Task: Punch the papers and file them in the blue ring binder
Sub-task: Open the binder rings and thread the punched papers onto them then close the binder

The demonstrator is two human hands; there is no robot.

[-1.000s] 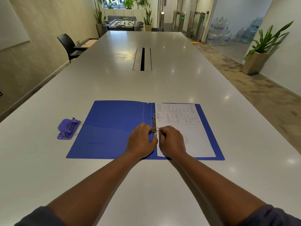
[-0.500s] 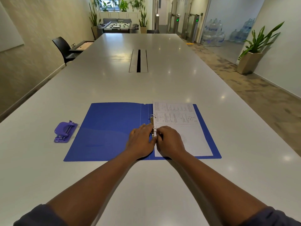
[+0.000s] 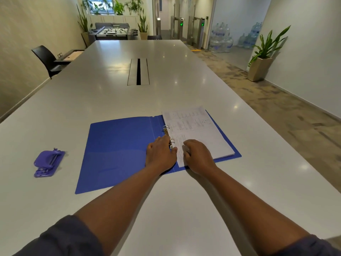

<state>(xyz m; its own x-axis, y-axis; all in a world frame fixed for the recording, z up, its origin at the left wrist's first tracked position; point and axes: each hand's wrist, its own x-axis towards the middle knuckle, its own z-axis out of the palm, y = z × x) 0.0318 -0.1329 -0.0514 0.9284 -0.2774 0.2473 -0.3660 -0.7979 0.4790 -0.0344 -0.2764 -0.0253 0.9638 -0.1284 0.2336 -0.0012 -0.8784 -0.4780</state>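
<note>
The blue ring binder [image 3: 118, 150] lies open on the white table [image 3: 184, 200]. A stack of printed papers [image 3: 199, 133] sits on its right half, threaded on two metal rings [image 3: 166, 127]. My left hand [image 3: 160, 154] rests on the binder's spine, with its thumb and forefinger on either side of the near ring [image 3: 172, 141]. My right hand [image 3: 198, 156] rests on the near left corner of the papers, fingers loosely curled and holding nothing. The purple hole punch [image 3: 48, 161] lies on the table left of the binder.
A cable slot [image 3: 138, 72] runs along the middle of the table, farther away. A black chair [image 3: 46, 58] stands at the table's left side. A potted plant [image 3: 262, 58] and water bottles [image 3: 221, 39] stand on the floor to the right.
My right hand has let go of the near ring and slid right onto the papers. My left hand stays at the ring. The view has turned slightly.
</note>
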